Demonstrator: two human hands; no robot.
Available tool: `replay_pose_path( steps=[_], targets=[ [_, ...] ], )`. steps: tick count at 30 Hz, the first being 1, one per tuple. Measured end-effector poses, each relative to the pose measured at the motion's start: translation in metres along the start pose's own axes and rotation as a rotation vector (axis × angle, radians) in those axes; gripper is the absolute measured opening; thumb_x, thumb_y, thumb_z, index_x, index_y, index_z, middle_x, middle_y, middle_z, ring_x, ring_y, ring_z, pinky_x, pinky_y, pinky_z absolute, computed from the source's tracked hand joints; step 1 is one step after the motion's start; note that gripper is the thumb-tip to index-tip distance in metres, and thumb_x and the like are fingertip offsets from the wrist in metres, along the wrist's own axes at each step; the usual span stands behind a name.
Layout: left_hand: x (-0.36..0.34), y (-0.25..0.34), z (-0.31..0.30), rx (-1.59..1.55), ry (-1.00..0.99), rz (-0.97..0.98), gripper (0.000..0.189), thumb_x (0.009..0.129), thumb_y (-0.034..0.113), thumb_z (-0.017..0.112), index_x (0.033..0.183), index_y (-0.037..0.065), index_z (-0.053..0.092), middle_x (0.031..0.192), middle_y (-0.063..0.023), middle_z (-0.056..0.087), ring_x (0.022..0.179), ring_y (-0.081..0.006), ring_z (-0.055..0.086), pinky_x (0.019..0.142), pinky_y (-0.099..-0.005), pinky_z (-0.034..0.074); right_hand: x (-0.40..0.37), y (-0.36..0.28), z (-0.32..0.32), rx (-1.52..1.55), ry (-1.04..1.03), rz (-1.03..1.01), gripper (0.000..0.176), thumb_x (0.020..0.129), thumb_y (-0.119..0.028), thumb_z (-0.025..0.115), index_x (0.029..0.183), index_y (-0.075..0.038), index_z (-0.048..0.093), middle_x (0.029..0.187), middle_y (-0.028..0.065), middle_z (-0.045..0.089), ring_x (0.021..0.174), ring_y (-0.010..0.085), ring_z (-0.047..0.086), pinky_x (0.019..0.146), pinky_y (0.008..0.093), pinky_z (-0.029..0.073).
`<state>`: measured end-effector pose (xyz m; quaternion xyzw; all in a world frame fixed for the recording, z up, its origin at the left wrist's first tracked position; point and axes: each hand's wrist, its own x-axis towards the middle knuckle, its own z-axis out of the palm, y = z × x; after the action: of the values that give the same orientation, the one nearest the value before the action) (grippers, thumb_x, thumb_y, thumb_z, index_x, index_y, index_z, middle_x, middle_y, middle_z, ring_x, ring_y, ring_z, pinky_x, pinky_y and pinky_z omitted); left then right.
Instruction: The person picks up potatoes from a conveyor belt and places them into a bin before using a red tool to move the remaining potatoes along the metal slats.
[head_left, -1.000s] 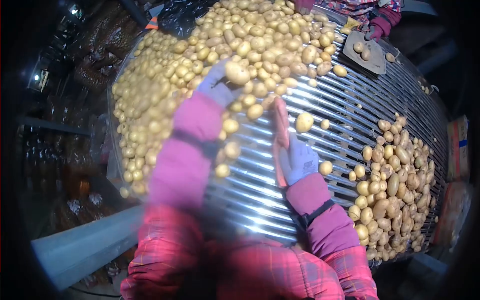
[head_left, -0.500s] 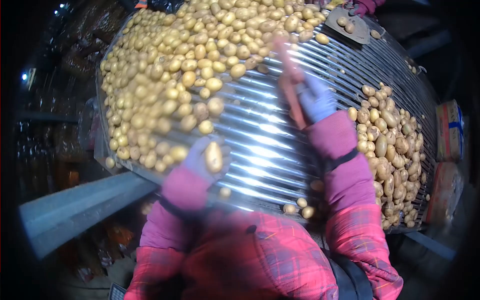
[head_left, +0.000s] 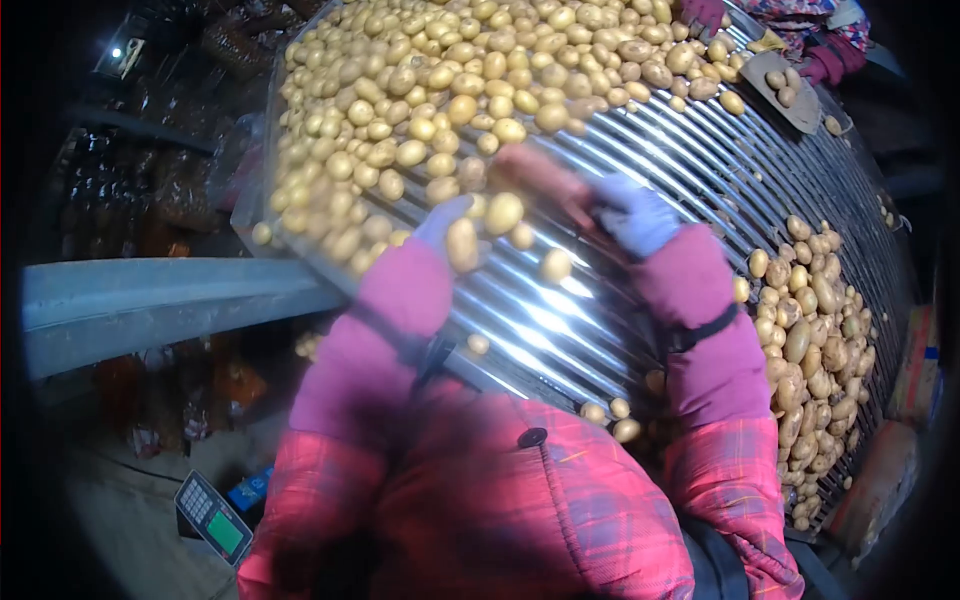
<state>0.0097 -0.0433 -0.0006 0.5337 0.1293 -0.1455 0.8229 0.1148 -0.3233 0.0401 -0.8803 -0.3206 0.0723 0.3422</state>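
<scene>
My left hand (head_left: 437, 226), in a pale lavender glove, is closed around an oblong potato (head_left: 462, 245) at the near edge of the big yellow potato heap (head_left: 440, 60). A few loose potatoes lie just beyond its fingers, and a single potato (head_left: 555, 265) is to its right on the metal slats (head_left: 540, 320). My right hand (head_left: 637, 215), gloved alike, grips a reddish flat board (head_left: 545, 180). Motion smears this board, whose far end points left toward the heap's edge. Part of the left fingers is hidden behind the potato.
At right, a second pile of larger potatoes (head_left: 815, 350) rests on the slatted table. A co-worker's gloved hands (head_left: 835, 58) are at the far right, near a flat scoop (head_left: 782, 92) holding several potatoes. A metal beam (head_left: 180, 300) juts left. Below it stands a scale display (head_left: 213, 518).
My left hand has moved up and right with its potato. The reddish board has swung from pointing away to pointing left. The whole view has shifted, bringing the scale display into sight.
</scene>
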Motion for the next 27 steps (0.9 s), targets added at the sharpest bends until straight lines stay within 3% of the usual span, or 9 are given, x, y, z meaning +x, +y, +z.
replay_pose_path(
  steps=[2,3,6,7,8,14,16,19,27],
  targets=[
    [0.029,0.026,-0.037,-0.986,-0.501,-0.719,0.047,0.092,0.013,0.046,0.137,0.013,0.032,0.123,-0.0246,0.049,0.095,-0.0311,0.058,0.081,-0.0393,0.05,-0.026,0.033,-0.026,0.185,0.263,0.18,0.041,0.081,-0.005,0.056,0.121,-0.008,0.052,0.104,0.0148,0.06,0.098,0.0266,0.058,0.092,0.0346,0.043],
    [0.027,0.022,-0.04,-0.998,-0.499,-0.72,0.047,0.092,0.013,0.046,0.137,0.013,0.032,0.123,-0.0246,0.049,0.095,-0.0311,0.058,0.081,-0.0393,0.05,-0.04,0.035,-0.045,0.175,0.398,0.393,0.041,0.082,-0.007,0.056,0.123,-0.008,0.051,0.108,0.0156,0.06,0.102,0.0281,0.057,0.094,0.035,0.042],
    [0.018,-0.002,-0.051,-0.338,0.128,-0.464,0.046,0.093,0.016,0.044,0.137,0.011,0.032,0.125,-0.0238,0.048,0.094,-0.028,0.058,0.078,-0.0388,0.051,-0.094,0.069,-0.052,-0.104,0.366,0.743,0.044,0.082,-0.012,0.057,0.126,-0.009,0.049,0.114,0.0178,0.057,0.108,0.0308,0.055,0.096,0.0356,0.04],
    [0.022,-0.007,-0.08,-0.145,-0.234,-0.39,0.044,0.093,0.016,0.044,0.135,0.009,0.035,0.125,-0.0224,0.048,0.091,-0.0263,0.059,0.078,-0.0385,0.051,-0.108,0.076,-0.045,-0.358,0.214,0.866,0.047,0.082,-0.014,0.058,0.128,-0.009,0.048,0.117,0.019,0.056,0.11,0.032,0.054,0.096,0.0358,0.04],
    [-0.012,0.015,-0.017,0.079,-0.072,-0.06,0.041,0.093,0.015,0.044,0.133,0.008,0.038,0.121,-0.0194,0.052,0.09,-0.0244,0.059,0.077,-0.0355,0.051,-0.113,0.058,-0.033,-0.33,0.204,0.785,0.051,0.081,-0.019,0.059,0.129,-0.01,0.046,0.12,0.0201,0.054,0.113,0.0323,0.053,0.096,0.0367,0.041],
    [-0.019,0.036,0.006,0.455,-0.08,-0.049,0.043,0.088,0.015,0.051,0.13,0.011,0.043,0.121,-0.0087,0.051,0.103,-0.0144,0.055,0.081,-0.0298,0.049,-0.082,0.011,0.034,0.062,0.138,0.421,0.05,0.08,-0.031,0.058,0.125,-0.011,0.049,0.116,0.0196,0.056,0.104,0.0362,0.055,0.088,0.0424,0.045],
    [0.017,0.018,0.013,0.578,0.034,-0.215,0.047,0.083,0.016,0.056,0.129,0.012,0.045,0.122,-0.0134,0.052,0.106,-0.0198,0.056,0.084,-0.0325,0.049,-0.079,0.001,0.027,0.236,0.169,0.494,0.046,0.083,-0.013,0.057,0.125,0.0,0.046,0.111,0.0177,0.058,0.104,0.0276,0.057,0.09,0.033,0.043],
    [0.023,0.007,0.03,1.457,0.096,0.246,0.066,0.071,0.038,0.066,0.13,0.016,0.044,0.117,-0.0195,0.051,0.089,-0.0325,0.061,0.078,-0.0413,0.05,-0.088,0.029,0.042,-0.047,0.37,0.539,0.047,0.083,-0.017,0.056,0.126,0.0,0.046,0.113,0.0205,0.057,0.105,0.0309,0.056,0.091,0.0351,0.043],
    [0.029,0.015,0.046,1.538,0.089,0.052,0.054,0.075,0.038,0.061,0.123,0.016,0.048,0.099,-0.0161,0.062,0.087,-0.0348,0.062,0.075,-0.0405,0.05,-0.084,0.014,0.052,-0.18,0.414,0.442,0.049,0.085,-0.025,0.052,0.127,-0.001,0.044,0.109,0.0238,0.055,0.097,0.0382,0.056,0.084,0.0444,0.045]
  ],
)
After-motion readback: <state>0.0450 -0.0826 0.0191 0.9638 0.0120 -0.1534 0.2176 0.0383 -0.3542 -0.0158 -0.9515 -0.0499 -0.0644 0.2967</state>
